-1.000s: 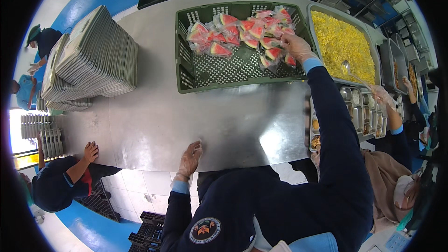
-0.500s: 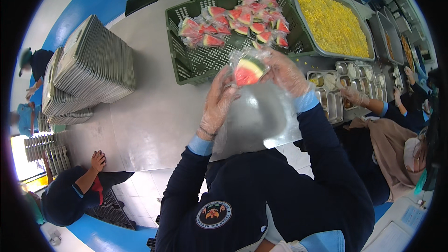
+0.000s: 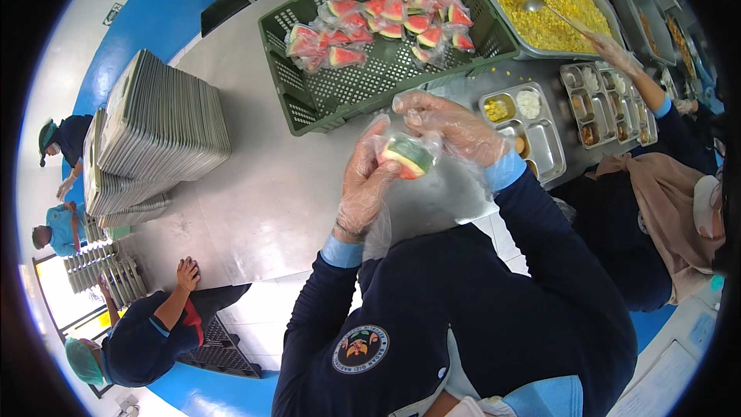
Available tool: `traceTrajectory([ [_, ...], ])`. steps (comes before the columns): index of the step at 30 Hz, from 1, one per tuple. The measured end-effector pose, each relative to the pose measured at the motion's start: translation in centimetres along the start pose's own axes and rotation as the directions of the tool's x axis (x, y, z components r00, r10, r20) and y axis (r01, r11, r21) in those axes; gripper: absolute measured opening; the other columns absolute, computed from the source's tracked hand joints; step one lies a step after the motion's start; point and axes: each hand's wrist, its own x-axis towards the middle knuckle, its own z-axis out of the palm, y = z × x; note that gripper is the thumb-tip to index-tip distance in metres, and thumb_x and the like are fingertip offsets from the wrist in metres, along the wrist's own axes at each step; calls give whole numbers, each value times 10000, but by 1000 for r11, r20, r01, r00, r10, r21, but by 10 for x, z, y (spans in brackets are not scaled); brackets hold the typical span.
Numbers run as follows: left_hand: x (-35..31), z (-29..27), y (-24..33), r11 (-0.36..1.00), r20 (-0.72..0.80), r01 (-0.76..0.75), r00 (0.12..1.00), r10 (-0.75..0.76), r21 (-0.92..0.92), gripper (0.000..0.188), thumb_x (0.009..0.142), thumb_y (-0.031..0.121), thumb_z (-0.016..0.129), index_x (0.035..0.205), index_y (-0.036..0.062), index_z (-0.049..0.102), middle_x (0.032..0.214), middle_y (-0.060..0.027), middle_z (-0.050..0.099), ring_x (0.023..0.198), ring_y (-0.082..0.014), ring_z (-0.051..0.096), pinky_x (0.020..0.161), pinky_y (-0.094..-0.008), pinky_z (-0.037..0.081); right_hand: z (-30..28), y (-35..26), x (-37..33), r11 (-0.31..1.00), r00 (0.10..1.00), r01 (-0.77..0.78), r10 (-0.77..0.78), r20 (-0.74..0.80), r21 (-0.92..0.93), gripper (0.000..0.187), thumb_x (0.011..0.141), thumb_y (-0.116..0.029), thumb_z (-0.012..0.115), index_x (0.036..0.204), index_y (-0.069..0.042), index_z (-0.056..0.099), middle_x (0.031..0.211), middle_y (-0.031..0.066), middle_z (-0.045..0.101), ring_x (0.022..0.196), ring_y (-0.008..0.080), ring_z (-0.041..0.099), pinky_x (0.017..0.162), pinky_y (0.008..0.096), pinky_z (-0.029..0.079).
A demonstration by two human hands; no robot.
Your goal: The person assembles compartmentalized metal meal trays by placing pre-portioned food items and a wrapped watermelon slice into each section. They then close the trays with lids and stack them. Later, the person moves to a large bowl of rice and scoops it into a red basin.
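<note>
Between my hands is a watermelon slice [image 3: 409, 156] in clear plastic wrap, its green rind turned upward. My left hand [image 3: 363, 185], in a clear plastic glove, is closed around the slice with the thumb across its near side. At the slice's right, my gloved right hand [image 3: 457, 130] has bent fingers and pinches at the loose wrap; its fingertips are partly hidden. Just beyond stands a green perforated crate [image 3: 370, 96] holding several wrapped watermelon slices [image 3: 390, 19]. A metal compartment tray [image 3: 546, 153] with yellow food and rice lies right of my right hand.
Tall stacks of metal trays [image 3: 166, 123] stand at the left of the metal table [image 3: 247, 208]. A large pan [image 3: 610, 50] of yellow food is at the back right, where a co-worker's gloved hand [image 3: 614, 52] holds a ladle [image 3: 536, 6]. More filled trays [image 3: 594, 108] line the right.
The slice has come down toward me and turned, so its rind now shows. My right hand has shifted its grip. A co-worker's hand has moved to the pan with a ladle.
</note>
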Motion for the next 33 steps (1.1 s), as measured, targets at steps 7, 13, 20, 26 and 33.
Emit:
traceTrajectory([
  [7,6,2,-17,913,-219,-141,974,59,-383,475,1056,138,560,1501,56,418,1366,-86,575,1272,-232,568,1080,-429,497,23,54,2,982,965,-13,63,-255,190,261,1028,-156,527,1267,-84,604,1024,-16,583,786,72,521,672,229,448],
  [13,17,-8,-54,939,-312,-165,948,66,-300,380,1057,138,546,1423,60,480,1289,-76,613,1143,-194,599,963,-380,509,45,85,-17,986,936,142,-163,-313,-90,445,1102,-394,444,1319,-40,602,1157,55,646,1030,148,616,808,298,539],
  [20,20,16,-81,994,-173,95,979,-105,-61,439,1054,217,583,1454,72,473,1265,-59,624,1095,-186,605,916,-348,484,14,78,-40,978,914,-98,15,-405,-185,626,1047,-496,553,1448,-29,443,1140,29,640,964,113,598,755,279,530],
  [26,2,3,-110,912,-147,404,900,-411,-73,534,1018,333,651,1463,93,481,1350,-81,587,1232,-242,584,1012,-386,468,-104,80,-100,970,700,-187,19,-714,-157,461,989,-503,635,1190,-89,665,942,18,644,811,106,604,685,289,505],
  [33,-20,-61,-145,790,-166,596,772,-613,-144,499,1011,332,660,1436,109,521,1338,-102,615,1208,-237,603,999,-376,482,-181,118,-134,680,492,-724,387,-780,-119,546,950,-563,635,1073,-40,733,904,130,715,899,238,702,733,381,571],
])
